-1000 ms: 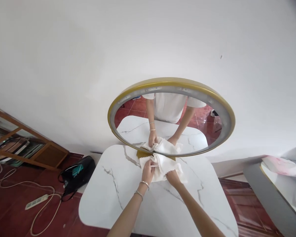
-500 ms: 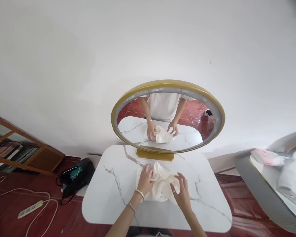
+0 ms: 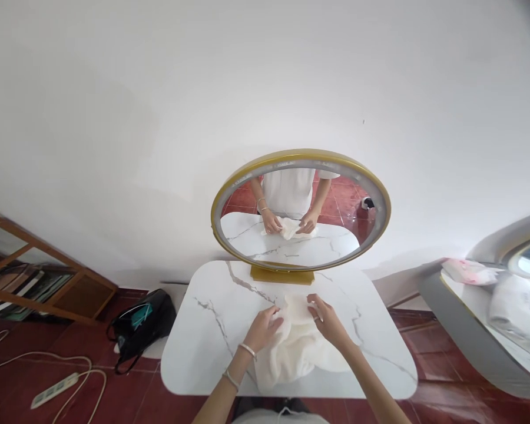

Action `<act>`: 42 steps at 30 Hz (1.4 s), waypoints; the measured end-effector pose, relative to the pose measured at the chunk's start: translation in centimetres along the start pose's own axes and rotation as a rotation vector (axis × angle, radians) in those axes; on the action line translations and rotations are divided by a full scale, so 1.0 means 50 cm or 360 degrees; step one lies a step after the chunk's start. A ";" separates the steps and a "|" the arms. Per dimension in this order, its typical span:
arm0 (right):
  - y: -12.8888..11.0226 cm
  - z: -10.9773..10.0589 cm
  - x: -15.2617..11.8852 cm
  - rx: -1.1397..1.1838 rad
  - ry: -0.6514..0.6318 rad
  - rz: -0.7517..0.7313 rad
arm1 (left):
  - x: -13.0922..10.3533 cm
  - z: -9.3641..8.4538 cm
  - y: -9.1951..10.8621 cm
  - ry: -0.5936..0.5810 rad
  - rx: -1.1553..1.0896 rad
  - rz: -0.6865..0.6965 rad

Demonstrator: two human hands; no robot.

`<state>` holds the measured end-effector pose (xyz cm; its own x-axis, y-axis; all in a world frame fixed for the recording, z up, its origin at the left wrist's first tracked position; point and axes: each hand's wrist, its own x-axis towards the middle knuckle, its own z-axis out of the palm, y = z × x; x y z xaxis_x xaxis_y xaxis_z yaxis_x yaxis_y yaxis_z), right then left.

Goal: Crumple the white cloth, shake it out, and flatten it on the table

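Soft light leaves the wall (image 3: 115,106) faintly shadowed and the floor (image 3: 441,365) glossy.

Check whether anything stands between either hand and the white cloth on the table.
Nothing visible does. The left hand and right hand are at opposite sides of the far end of the white cloth; the gold-rimmed mirror stands beyond them, not in between.

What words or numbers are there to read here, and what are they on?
None that I can read.
White bundle on the right: faint grey marks, too blurred to read.
Pink-and-white packet: pink marks, too blurred to tell if they are letters.
Books or papers on the shelf: too small and blurred.
White cloth: I see no writing.
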<state>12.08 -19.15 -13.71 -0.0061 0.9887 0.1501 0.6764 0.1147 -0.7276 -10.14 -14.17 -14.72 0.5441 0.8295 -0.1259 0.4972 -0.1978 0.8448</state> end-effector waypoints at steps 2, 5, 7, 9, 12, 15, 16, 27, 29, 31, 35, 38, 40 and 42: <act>-0.020 -0.023 -0.006 0.0014 -0.0063 -0.0002 | -0.015 -0.016 0.014 0.0029 -0.0027 0.0016; -0.048 -0.047 -0.013 0.0038 -0.0134 0.0059 | -0.035 -0.042 0.040 0.0049 0.0008 0.0062; -0.064 -0.060 -0.017 0.0044 -0.0166 0.0101 | -0.047 -0.061 0.057 0.0058 0.0063 0.0086; -0.079 -0.076 -0.022 0.0048 -0.0125 0.0124 | -0.060 -0.080 0.074 0.0063 0.0099 0.0113; -0.098 -0.111 -0.032 0.0111 -0.0032 0.0140 | -0.078 -0.106 0.088 0.0050 0.0170 0.0201; -0.107 -0.148 -0.040 0.0242 -0.0004 0.0198 | -0.096 -0.117 0.079 -0.0073 0.0382 0.0250; -0.108 -0.159 -0.042 0.0279 0.0013 0.0234 | -0.102 -0.117 0.071 -0.0136 0.0450 0.0240; -0.142 -0.269 -0.077 0.0458 0.0153 0.0444 | -0.143 -0.203 0.060 0.0389 -0.0065 0.0201; -0.147 -0.278 -0.085 0.0424 0.0303 0.0449 | -0.147 -0.235 0.082 0.0589 -0.0156 0.0223; -0.152 -0.282 -0.092 0.0381 0.0403 0.0444 | -0.155 -0.264 0.102 0.0645 -0.0246 0.0162; -0.162 -0.281 -0.108 0.0363 0.0374 0.0364 | -0.182 -0.304 0.130 0.0605 -0.0231 0.0072; -0.167 -0.277 -0.122 0.0273 0.0249 0.0262 | -0.209 -0.315 0.143 0.0605 -0.0045 0.0118; -0.169 -0.274 -0.132 0.0153 0.0226 0.0242 | -0.228 -0.315 0.148 0.0578 0.0020 0.0099; -0.173 -0.272 -0.144 0.0081 0.0232 0.0273 | -0.244 -0.312 0.151 0.0527 -0.0005 0.0043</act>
<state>16.27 -28.57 0.62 0.2147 0.9701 0.1136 0.6201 -0.0456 -0.7832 -23.56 -17.64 1.30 0.3074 0.9489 0.0719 0.4833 -0.2208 0.8471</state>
